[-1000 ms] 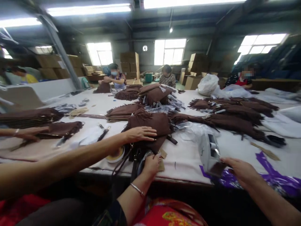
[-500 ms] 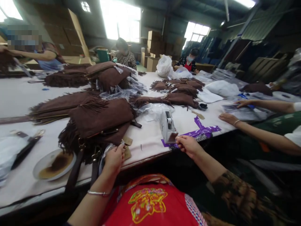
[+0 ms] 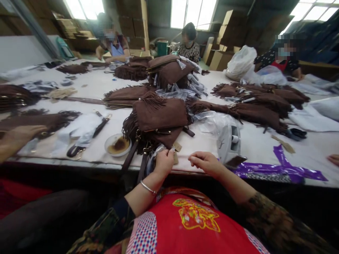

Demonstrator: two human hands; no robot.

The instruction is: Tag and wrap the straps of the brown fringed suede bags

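Note:
A brown fringed handbag (image 3: 161, 114) lies in front of me, its dark straps hanging over the table edge. My left hand (image 3: 163, 163) is closed at the bag's near side, on a strap wrapped in clear plastic (image 3: 156, 152). Small tan hang tags (image 3: 177, 146) stick out beside its fingers. Just to the right, my right hand (image 3: 205, 163) is held in a pinch, apart from the bag. A piece of clear tape seems to be between its fingertips, though it barely shows. The white tape dispenser (image 3: 229, 143) stands beyond that hand, to the right.
Left of the bag is a dish of brown liquid (image 3: 116, 145). Purple plastic tape (image 3: 280, 171) runs along the front edge at right. Stacked brown bags (image 3: 172, 72) stand behind. A co-worker's hand (image 3: 21, 139) reaches in at left, another hand (image 3: 333, 159) at far right. Several people sit across the table.
My right hand has left the tape dispenser and come left, close to my left hand. My left hand keeps its grip at the bag. The view has turned left.

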